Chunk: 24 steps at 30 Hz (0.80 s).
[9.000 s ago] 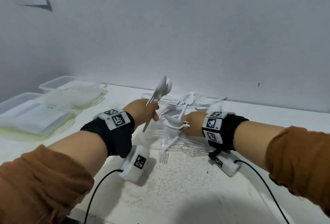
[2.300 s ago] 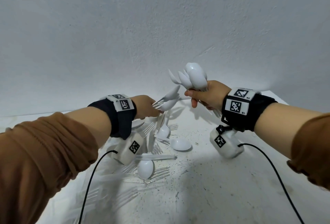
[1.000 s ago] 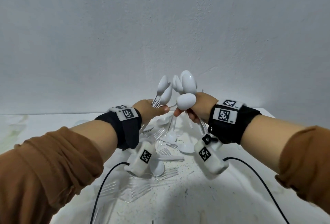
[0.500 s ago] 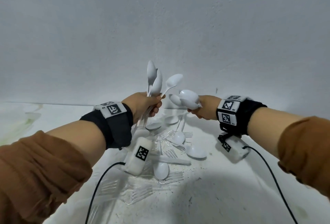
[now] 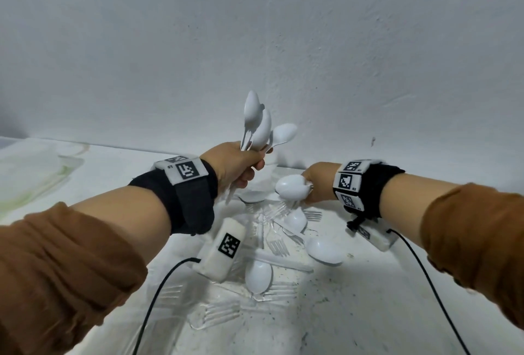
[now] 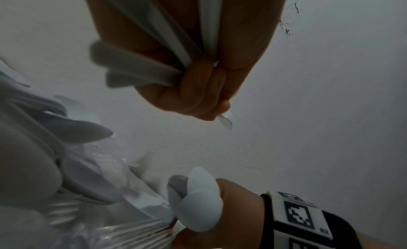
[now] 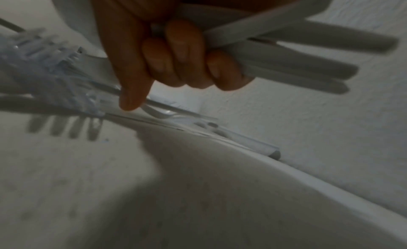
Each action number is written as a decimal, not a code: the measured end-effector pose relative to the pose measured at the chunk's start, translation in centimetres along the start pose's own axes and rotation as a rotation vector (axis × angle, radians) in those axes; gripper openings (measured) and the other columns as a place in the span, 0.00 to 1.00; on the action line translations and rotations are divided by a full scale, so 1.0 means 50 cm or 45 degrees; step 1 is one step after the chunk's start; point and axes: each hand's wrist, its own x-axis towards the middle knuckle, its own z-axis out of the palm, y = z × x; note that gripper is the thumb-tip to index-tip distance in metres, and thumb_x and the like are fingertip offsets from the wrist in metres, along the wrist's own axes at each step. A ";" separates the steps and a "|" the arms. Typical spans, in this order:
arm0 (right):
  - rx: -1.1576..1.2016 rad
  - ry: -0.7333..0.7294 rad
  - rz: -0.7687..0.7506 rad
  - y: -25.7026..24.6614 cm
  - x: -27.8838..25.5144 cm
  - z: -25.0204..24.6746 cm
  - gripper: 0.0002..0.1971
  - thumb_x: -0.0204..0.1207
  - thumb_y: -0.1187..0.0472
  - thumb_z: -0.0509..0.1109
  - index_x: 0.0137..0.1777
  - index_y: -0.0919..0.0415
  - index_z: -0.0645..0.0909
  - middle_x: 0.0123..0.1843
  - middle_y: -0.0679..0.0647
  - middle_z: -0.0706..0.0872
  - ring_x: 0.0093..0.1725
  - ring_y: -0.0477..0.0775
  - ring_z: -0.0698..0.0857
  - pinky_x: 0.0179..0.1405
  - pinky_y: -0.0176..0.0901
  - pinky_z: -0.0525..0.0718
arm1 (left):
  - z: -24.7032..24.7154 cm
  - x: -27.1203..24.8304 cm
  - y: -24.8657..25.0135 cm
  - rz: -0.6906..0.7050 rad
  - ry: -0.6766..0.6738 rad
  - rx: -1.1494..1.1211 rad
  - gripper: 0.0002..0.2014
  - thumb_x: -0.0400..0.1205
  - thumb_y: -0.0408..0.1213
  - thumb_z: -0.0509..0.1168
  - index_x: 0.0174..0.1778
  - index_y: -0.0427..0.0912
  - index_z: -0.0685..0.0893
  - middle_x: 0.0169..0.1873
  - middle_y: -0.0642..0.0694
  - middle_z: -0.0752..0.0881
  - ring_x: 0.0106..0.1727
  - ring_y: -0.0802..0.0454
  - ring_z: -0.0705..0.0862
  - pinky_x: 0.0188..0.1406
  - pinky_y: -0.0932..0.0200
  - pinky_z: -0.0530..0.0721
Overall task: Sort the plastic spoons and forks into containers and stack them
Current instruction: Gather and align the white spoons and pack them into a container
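Note:
My left hand [image 5: 241, 167] grips a bunch of white plastic spoons [image 5: 259, 125] by the handles, bowls pointing up above the table; the left wrist view shows the handles [image 6: 136, 73] fanned out under my curled fingers. Lower and to the right, my right hand [image 5: 314, 184] holds another bunch of white spoons [image 5: 293, 187], bowls pointing left just above the pile. In the right wrist view its fingers [image 7: 180, 54] curl round several handles [image 7: 297, 49]. Loose white spoons [image 5: 324, 250] and clear forks [image 5: 279, 247] lie scattered below both hands.
The white speckled table [image 5: 354, 312] meets a pale wall [image 5: 283, 43] just behind the pile. Blurred plastic container lids [image 5: 34, 173] show at the far left. Wrist-camera cables [image 5: 158, 298] hang under both forearms. More clear forks [image 5: 218, 315] lie toward the front.
My right hand has dropped from beside the left hand down toward the pile, still holding its spoons. The left hand has risen slightly with its bunch, one more spoon in it.

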 end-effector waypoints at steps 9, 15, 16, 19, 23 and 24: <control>0.018 0.102 0.046 0.025 -0.018 -0.049 0.16 0.72 0.58 0.75 0.59 0.59 0.83 0.50 0.56 0.86 0.47 0.55 0.82 0.50 0.40 0.77 | -0.018 0.017 -0.028 0.002 0.047 0.342 0.16 0.83 0.40 0.63 0.59 0.31 0.82 0.36 0.42 0.77 0.22 0.56 0.70 0.23 0.65 0.70; -0.009 0.226 0.134 0.063 -0.042 -0.089 0.12 0.75 0.53 0.70 0.34 0.58 0.76 0.32 0.51 0.77 0.39 0.58 0.78 0.33 0.39 0.71 | -0.022 0.029 -0.038 -0.028 0.065 0.404 0.16 0.82 0.45 0.65 0.48 0.33 0.82 0.29 0.44 0.74 0.23 0.53 0.69 0.22 0.63 0.69; 0.014 0.247 0.142 0.065 -0.044 -0.088 0.16 0.75 0.52 0.70 0.29 0.56 0.73 0.29 0.51 0.75 0.37 0.57 0.77 0.33 0.39 0.70 | -0.020 0.030 -0.038 -0.024 0.060 0.403 0.14 0.81 0.46 0.65 0.43 0.36 0.80 0.28 0.45 0.74 0.22 0.54 0.69 0.21 0.64 0.69; 0.067 0.272 0.167 0.069 -0.027 -0.076 0.10 0.76 0.54 0.67 0.39 0.61 0.80 0.39 0.56 0.80 0.43 0.59 0.80 0.41 0.42 0.74 | -0.018 0.027 -0.038 -0.018 0.069 0.419 0.13 0.81 0.47 0.64 0.37 0.41 0.77 0.26 0.48 0.75 0.21 0.55 0.69 0.20 0.65 0.69; 0.095 0.247 0.157 0.063 0.012 -0.052 0.07 0.78 0.60 0.65 0.52 0.62 0.80 0.44 0.55 0.82 0.51 0.61 0.82 0.39 0.39 0.73 | -0.024 0.024 -0.039 -0.023 0.068 0.463 0.16 0.78 0.52 0.66 0.36 0.43 0.77 0.26 0.47 0.76 0.23 0.52 0.69 0.24 0.61 0.68; 0.083 0.234 0.151 0.061 0.023 -0.047 0.12 0.78 0.58 0.66 0.57 0.63 0.79 0.50 0.57 0.83 0.54 0.62 0.82 0.43 0.40 0.74 | -0.024 0.022 -0.039 -0.024 0.066 0.478 0.16 0.78 0.52 0.67 0.34 0.44 0.76 0.25 0.47 0.75 0.23 0.52 0.69 0.24 0.61 0.68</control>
